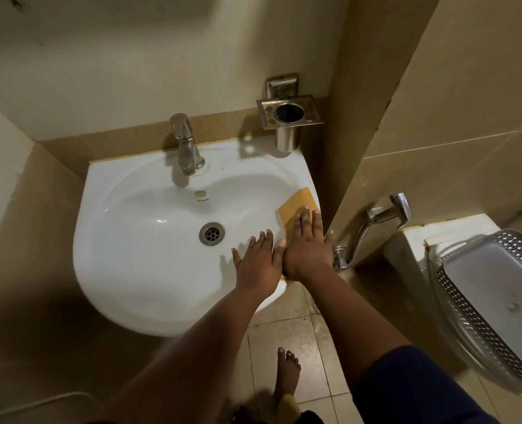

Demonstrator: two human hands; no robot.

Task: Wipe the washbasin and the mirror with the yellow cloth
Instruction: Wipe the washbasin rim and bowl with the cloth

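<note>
Both hands are working at the basin's (137, 270) right rim: the right hand (307, 249) is pressing flat on the cloth (299, 203), fingers straight and together, gripping nothing, while the left hand (258, 261) is lying open beside it on bare porcelain, fingers spread and holding nothing. Cloth is sitting on the right edge of the bowl, partly draped over the rim, far end poking out past the fingertips. Mirror is not showing in view, so that half looks untouched as far as can be judged. Risks from here: cloth is lying close to the rim's outer edge, so a sideways swipe could be pushing it off onto the floor (284, 332); flat-palm pressure with no grip could be letting it bunch or slip. Wiping toward the tap (187, 148) or cup holder (287, 117) could be snagging the cloth.
</note>
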